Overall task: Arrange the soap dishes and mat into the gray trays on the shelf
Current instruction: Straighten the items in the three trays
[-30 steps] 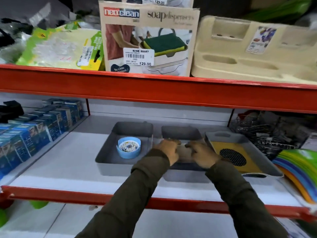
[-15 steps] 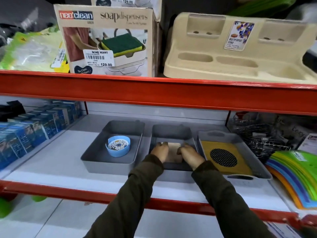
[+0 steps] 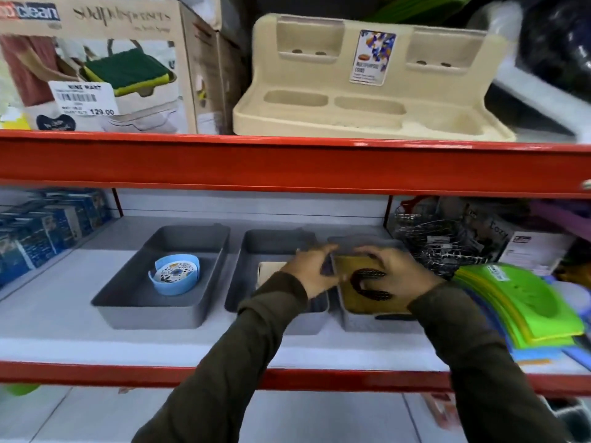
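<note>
Shelf [image 3: 96, 340]: white board with a red metal front edge, in front of you.
Left gray tray [image 3: 134, 302]: matte rectangular plastic; it holds a round blue soap dish [image 3: 174, 276] with a speckled white insert.
Middle gray tray [image 3: 256, 251]: same shape; a pale beige soap dish [image 3: 267, 271] lies inside, partly behind your left wrist.
Right gray tray [image 3: 367, 318]: holds the flat mustard mat [image 3: 355, 295] with a black perforated circle.
Left hand [image 3: 311, 271]: your fingers curl loosely at that tray's left wall; whether they grip it, you cannot tell.
Right hand [image 3: 395, 271]: fingers spread, arched over the mat.
Upper shelf: a cardboard box [image 3: 96, 59] and a beige moulded stand [image 3: 367, 100].
</note>
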Demonstrator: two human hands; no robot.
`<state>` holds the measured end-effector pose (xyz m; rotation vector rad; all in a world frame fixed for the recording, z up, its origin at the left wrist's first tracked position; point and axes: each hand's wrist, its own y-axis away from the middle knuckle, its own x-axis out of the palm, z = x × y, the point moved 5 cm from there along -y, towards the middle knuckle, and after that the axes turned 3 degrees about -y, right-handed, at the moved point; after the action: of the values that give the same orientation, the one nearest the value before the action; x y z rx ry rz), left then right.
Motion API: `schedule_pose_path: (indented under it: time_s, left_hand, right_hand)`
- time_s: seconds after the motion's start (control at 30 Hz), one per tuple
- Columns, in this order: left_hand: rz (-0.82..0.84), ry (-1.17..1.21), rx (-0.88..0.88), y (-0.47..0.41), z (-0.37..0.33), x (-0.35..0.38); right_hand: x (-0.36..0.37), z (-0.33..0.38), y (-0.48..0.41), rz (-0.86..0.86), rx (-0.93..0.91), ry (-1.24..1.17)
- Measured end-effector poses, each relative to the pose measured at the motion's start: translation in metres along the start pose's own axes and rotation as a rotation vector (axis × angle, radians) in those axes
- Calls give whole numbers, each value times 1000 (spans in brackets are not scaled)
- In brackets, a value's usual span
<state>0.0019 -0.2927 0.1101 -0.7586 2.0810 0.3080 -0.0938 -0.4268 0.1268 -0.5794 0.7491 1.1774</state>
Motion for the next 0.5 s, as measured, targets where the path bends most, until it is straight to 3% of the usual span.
schedule_pose_path:
  time_s: [0.07, 0.13, 0.23, 0.27, 0.3, 0.33, 0.5]
  left_hand:
    - [97, -331, 50, -13, -27, 19]
    - [197, -495, 24, -23, -41, 41]
    - [256, -547, -27, -35, -44, 65]
    - [243, -539, -32, -39, -41, 68]
    - [209, -513, -25, -40, -41, 69]
    - [173, -486, -5, -41, -41, 69]
    - [84, -548, 80, -39, -47, 71]
  right_hand:
    - [-12, -27, 0, 25, 95, -3]
    - [-9, -42, -10, 78, 97, 192]
    - [-4, -75, -15, 114, 134, 216]
    - [-3, -85, -18, 148, 129, 246]
    - [0, -87, -17, 222, 178, 129]
    - [-3, -86, -17, 183, 168, 140]
    - [-6, -86, -8, 116, -39, 251]
